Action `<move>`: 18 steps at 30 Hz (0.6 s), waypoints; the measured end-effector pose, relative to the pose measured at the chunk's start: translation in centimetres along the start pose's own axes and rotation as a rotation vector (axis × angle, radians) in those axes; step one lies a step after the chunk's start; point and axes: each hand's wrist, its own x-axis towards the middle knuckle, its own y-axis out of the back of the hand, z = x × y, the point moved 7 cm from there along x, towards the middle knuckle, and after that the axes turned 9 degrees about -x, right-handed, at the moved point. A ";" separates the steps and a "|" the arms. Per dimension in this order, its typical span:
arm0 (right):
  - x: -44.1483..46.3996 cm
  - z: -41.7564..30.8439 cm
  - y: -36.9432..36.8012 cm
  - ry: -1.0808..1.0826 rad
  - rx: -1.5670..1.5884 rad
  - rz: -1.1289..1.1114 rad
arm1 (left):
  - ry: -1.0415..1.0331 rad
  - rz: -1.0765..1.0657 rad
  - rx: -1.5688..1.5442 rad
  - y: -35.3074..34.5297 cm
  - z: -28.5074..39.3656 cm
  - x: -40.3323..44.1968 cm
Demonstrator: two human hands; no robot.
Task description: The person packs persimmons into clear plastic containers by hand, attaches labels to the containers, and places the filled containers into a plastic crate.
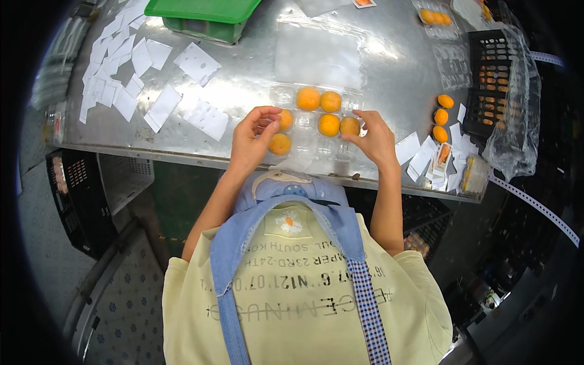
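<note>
A clear plastic tray [304, 135] with moulded cups lies near the table's front edge and holds several round orange fruits. My left hand [254, 139] is at its left side, fingers curled and closed on the left side of an orange fruit [285, 120]. Another fruit [280, 144] sits just below that one. At the tray's right side, the thumb and fingers of my right hand [375, 139] are around an orange fruit [350, 126]. Beside it rests one more fruit [329, 125], with two others [308, 98] in the back row.
White paper slips [163, 107] are scattered at left, below a green-lidded container [204, 11]. A clear sheet or tray [318, 56] lies behind the fruit. At right are loose small orange fruits [441, 117], more slips [407, 148], a filled pack [436, 17] and black crates [486, 82].
</note>
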 end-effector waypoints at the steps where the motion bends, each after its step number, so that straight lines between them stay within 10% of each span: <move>1: -0.4 -0.1 -0.1 0.029 -0.013 0.025 | 0.005 -0.008 0.002 -0.1 -0.1 0.0; 18: -1.9 -6.2 4.3 0.359 0.596 0.115 | 0.305 -0.334 -0.267 -5.3 -0.2 -1.3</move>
